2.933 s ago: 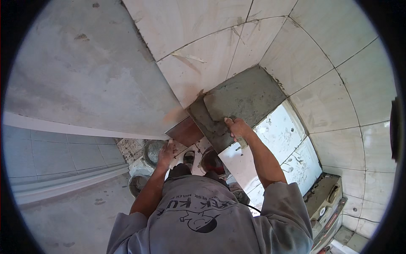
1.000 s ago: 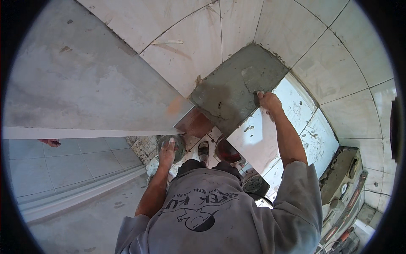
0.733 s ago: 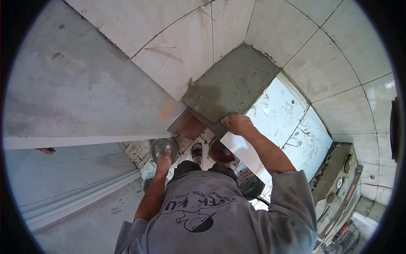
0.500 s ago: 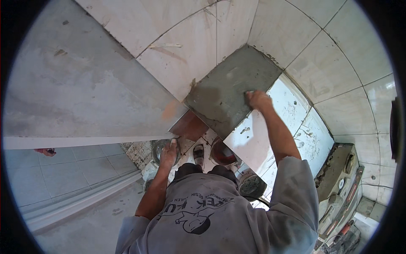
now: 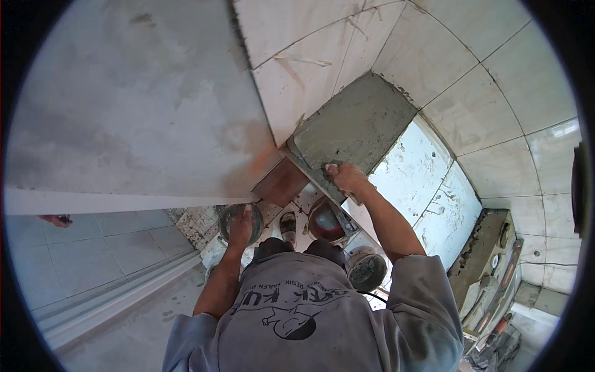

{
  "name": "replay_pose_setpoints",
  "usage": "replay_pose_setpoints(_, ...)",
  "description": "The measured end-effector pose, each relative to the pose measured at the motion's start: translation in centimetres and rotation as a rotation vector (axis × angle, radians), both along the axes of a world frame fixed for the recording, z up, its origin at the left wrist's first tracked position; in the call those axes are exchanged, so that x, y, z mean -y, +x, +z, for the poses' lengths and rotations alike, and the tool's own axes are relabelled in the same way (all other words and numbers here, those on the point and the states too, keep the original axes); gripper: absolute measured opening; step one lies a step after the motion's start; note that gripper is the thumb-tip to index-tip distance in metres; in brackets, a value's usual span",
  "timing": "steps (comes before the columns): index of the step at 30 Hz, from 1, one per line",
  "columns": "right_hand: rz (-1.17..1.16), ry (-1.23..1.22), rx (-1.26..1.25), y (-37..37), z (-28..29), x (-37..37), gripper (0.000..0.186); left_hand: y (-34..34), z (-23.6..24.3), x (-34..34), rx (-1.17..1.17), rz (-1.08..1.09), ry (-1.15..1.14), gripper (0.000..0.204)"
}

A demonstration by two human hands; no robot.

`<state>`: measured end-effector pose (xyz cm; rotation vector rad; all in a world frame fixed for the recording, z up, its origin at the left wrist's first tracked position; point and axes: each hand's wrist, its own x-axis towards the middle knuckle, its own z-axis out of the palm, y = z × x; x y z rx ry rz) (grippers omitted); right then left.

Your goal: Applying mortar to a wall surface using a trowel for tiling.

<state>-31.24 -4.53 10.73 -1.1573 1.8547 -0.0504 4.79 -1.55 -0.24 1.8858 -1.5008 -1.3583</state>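
Mortar lies spread beside the white tiles, so with your right hand gripping what looks like a trowel handle, you do best pressing evenly along the near edge, while the grip of your left hand by the partition is hard to tell.

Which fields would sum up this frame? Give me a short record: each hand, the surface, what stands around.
Left hand: overlaps a bucket in view; contact unclear
Right hand: fingers curled, by the lower corner of the mortar; what it holds is unclear
Surface: grey mortar, bordered on its right by white slabs
Floor: red basin, a sandal
Walls: pale tiles behind and right
Clothing: grey shirt
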Motion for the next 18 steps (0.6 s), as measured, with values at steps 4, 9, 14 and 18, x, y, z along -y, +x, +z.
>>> replay_pose_setpoints(4, -0.008, -0.257, -0.377, -1.0, -1.9, -0.7, 0.060, 1.3, 0.5, 1.5, -0.049, -0.055, -0.020, 0.055)
replay_pose_setpoints(9, -0.260, -0.169, -0.338, -4.0, -1.3, -2.1, 0.062, 3.2, 1.7, -0.5, -0.169, 0.234, -0.048, 0.054)
replay_pose_setpoints(14, -0.210, -0.138, -0.144, -1.0, -0.8, -3.6, 0.059, 5.5, 1.6, -4.9, -0.247, 0.431, 0.082, 0.053)
replay_pose_setpoints(18, -0.199, -0.064, -0.240, -1.4, 0.0, -4.5, 0.060, 5.0, 2.4, -8.1, -0.236, 0.416, 0.065, 0.053)
